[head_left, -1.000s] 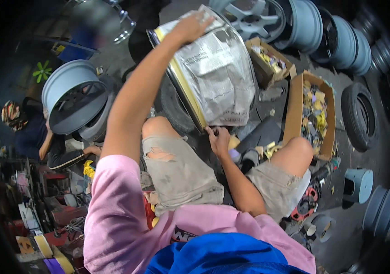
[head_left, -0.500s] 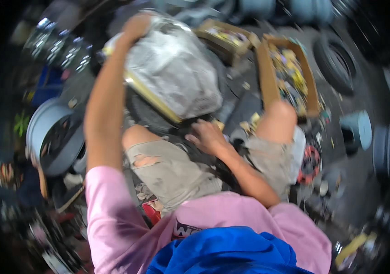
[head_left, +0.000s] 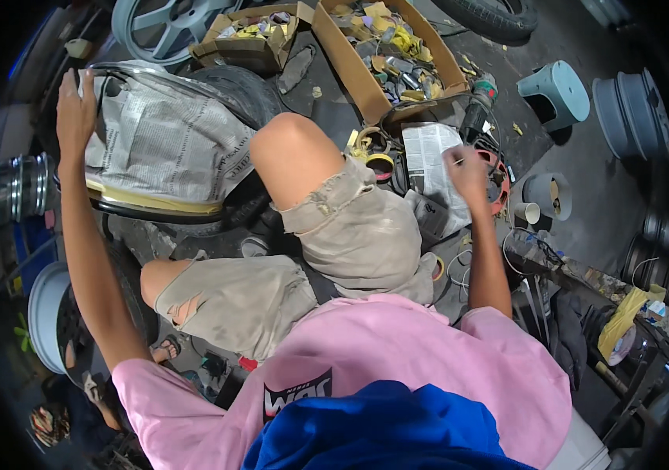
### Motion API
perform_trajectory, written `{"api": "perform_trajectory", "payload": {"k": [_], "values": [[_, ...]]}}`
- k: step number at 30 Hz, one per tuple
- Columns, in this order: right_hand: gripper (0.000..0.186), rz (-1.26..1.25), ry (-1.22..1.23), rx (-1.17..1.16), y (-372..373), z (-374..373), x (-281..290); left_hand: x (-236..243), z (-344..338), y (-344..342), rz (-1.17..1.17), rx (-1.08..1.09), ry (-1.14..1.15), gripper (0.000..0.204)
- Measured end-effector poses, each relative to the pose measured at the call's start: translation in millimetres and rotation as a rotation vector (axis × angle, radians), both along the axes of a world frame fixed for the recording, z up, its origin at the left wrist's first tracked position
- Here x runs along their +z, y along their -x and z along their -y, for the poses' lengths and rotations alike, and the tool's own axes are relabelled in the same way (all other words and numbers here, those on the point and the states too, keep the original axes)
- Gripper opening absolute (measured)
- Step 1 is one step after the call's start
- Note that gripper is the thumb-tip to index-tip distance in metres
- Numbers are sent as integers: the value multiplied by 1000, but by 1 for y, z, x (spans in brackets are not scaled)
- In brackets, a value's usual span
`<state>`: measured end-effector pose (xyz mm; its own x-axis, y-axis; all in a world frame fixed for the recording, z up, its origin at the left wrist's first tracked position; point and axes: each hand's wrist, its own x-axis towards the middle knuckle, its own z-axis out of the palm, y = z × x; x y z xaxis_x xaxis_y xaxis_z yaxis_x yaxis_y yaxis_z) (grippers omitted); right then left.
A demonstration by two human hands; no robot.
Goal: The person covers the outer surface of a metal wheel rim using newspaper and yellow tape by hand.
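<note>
In front of me at the left, a wheel rim (head_left: 182, 210) wears a cover of newspaper (head_left: 170, 129), with yellow masking tape (head_left: 146, 196) along its near edge. It rests on a black tyre (head_left: 250, 200). My left hand (head_left: 76, 117) lies against the far left edge of the covered rim, fingers stretched out. Over at the right, my right hand (head_left: 469, 174) hovers at the edge of a loose newspaper sheet (head_left: 426, 145). Its fingers are bent and smeared, so a grip on the sheet cannot be made out. Rolls of tape (head_left: 380, 164) lie beside that sheet.
Two cardboard boxes (head_left: 342, 59) of scraps stand ahead. A corded power tool (head_left: 477, 110), a pale blue stool (head_left: 568, 94) and a white paper cup (head_left: 528, 212) are at the right. Grey wheels (head_left: 620, 113) stand beyond. Another person (head_left: 88, 411) is at the lower left.
My view has swung to the right. My right hand has moved from between my knees out to the loose newspaper sheet. My left hand stays at the covered rim's edge.
</note>
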<state>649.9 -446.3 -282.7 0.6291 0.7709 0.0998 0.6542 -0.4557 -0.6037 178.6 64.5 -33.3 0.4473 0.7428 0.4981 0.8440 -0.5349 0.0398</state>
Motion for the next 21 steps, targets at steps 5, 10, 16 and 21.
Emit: {"api": "perform_trajectory", "payload": {"k": [5,10,16,21], "values": [[20,-371,133,154,80,-19,-89,-22,24,0,-63,-36,30,72],[43,285,171,162,101,-71,-110,-1,40,-5,-71,-151,-32,63],[18,225,5,190,70,-78,-113,58,210,-68,125,-409,-25,29],[17,150,-47,54,53,-60,-36,50,279,-80,293,-516,356,17]]}}
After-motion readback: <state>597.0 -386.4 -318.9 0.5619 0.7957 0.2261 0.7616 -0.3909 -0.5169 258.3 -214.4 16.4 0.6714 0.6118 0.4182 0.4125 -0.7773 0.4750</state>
